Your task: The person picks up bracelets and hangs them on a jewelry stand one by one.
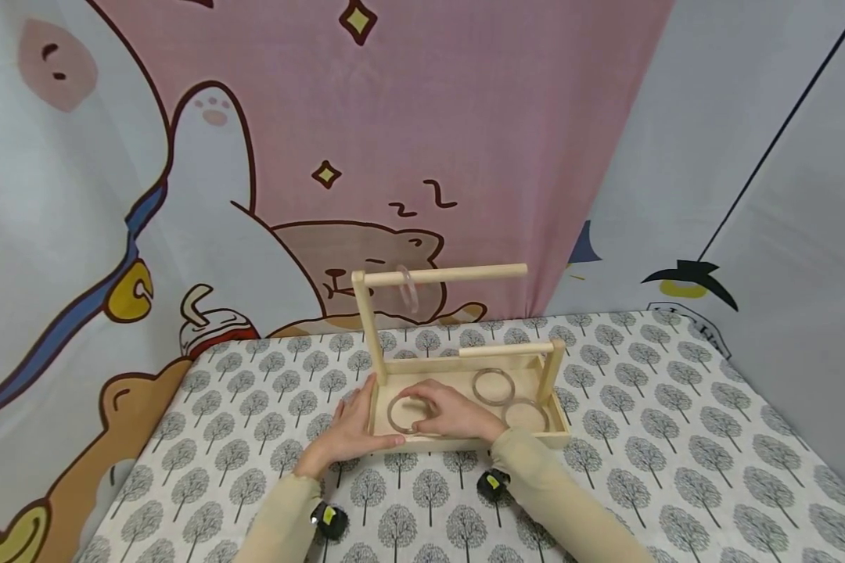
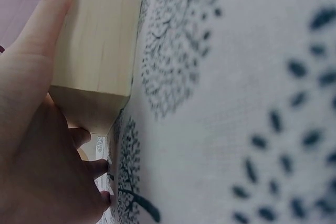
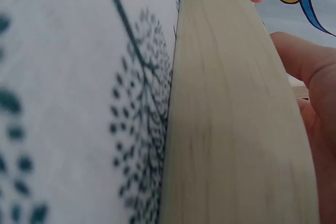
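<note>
A light wooden tray stand (image 1: 422, 446) rests on the cloth, with a post and horizontal bar at each end. My left hand (image 1: 352, 426) rests around its front left corner, thumb along the front wall and fingers extended along the left end. Inside the tray, my right hand (image 1: 451, 410) pinches a clear ring (image 1: 390, 413) at the left, thumb and fingers curved at its edge. Two more clear rings, a back one (image 1: 475, 385) and a front one (image 1: 546, 418), lie in the tray's right part. Pinkish see-through ring material (image 1: 412, 295) hangs from the taller bar (image 1: 465, 273).
The shorter bar (image 1: 503, 350) reaches leftward from the right post (image 1: 552, 371), above the tray's back wall. A tree-print cloth (image 1: 676, 438) covers the table. Behind it hangs a cartoon-print curtain (image 1: 507, 141).
</note>
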`<state>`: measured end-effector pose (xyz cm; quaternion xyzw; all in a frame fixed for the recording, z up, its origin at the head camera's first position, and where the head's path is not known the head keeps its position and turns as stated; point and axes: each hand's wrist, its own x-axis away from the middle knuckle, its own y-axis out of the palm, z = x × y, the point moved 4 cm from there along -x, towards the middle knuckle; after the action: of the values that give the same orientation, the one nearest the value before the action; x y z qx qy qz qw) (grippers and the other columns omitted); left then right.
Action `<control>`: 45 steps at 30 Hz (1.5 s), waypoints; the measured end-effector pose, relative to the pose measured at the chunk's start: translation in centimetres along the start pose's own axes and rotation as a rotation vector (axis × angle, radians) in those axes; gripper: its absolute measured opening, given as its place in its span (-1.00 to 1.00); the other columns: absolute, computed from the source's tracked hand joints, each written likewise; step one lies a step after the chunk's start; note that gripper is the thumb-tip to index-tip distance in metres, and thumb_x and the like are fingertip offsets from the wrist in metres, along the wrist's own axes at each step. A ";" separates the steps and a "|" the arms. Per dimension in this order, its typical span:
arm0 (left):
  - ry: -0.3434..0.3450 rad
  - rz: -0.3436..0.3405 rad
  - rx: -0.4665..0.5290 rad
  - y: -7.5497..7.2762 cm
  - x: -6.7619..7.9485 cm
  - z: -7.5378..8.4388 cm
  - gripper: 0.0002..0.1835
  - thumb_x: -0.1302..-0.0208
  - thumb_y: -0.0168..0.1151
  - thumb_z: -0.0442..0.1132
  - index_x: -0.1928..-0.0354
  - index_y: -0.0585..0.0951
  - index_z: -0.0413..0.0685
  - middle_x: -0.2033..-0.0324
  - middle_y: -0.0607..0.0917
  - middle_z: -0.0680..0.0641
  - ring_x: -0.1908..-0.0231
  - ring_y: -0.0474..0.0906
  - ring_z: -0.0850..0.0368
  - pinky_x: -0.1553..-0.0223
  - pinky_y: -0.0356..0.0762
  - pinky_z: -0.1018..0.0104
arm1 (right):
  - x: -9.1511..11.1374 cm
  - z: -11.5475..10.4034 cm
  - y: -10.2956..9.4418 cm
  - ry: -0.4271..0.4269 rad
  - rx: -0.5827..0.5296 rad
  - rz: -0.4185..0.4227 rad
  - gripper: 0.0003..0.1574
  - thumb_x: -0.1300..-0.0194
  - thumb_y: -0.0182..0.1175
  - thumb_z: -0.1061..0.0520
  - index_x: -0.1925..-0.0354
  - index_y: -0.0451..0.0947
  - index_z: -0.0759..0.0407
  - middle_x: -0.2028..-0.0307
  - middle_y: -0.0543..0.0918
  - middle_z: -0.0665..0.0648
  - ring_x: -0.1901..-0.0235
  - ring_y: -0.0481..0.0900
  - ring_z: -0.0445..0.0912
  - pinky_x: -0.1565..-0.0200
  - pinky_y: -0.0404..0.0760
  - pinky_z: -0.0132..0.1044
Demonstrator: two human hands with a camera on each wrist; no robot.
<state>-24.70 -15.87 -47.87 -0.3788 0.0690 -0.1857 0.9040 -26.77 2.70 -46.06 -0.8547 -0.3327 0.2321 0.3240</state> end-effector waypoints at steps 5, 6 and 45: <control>-0.001 -0.002 -0.002 0.0 0.1 0.1 0.28 -0.04 0.42 0.17 -0.49 -0.23 -0.29 -0.44 -0.07 -0.39 -0.38 -0.19 -0.45 -0.28 -0.39 -0.39 | -0.4 0.0 0.3 -0.004 0.009 0.004 -0.24 -0.05 0.40 0.21 -0.24 0.42 0.30 -0.18 0.47 0.25 -0.20 0.37 0.12 -0.24 0.32 0.08; -0.005 -0.004 -0.005 0.1 0.2 0.1 0.29 -0.04 0.41 0.19 -0.49 -0.23 -0.28 -0.45 -0.08 -0.38 -0.38 -0.20 -0.45 -0.29 -0.39 -0.37 | -0.5 0.0 0.5 0.001 0.009 0.005 -0.23 -0.05 0.41 0.21 -0.24 0.42 0.30 -0.20 0.46 0.25 -0.22 0.35 0.13 -0.25 0.29 0.10; -0.014 0.005 -0.011 0.1 -0.2 -0.3 0.30 -0.04 0.41 0.19 -0.49 -0.25 -0.28 -0.45 -0.08 -0.37 -0.39 -0.22 -0.44 -0.30 -0.40 -0.36 | -1.0 2.5 1.3 0.135 -0.002 -0.019 -0.01 0.03 0.48 0.18 -0.35 0.31 0.25 -0.30 0.37 0.25 -0.26 0.22 0.17 -0.28 0.22 0.11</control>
<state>-24.89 -15.88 -48.16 -0.3850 0.0648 -0.1806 0.9028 -28.42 2.23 -48.48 -0.8656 -0.3183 0.1708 0.3468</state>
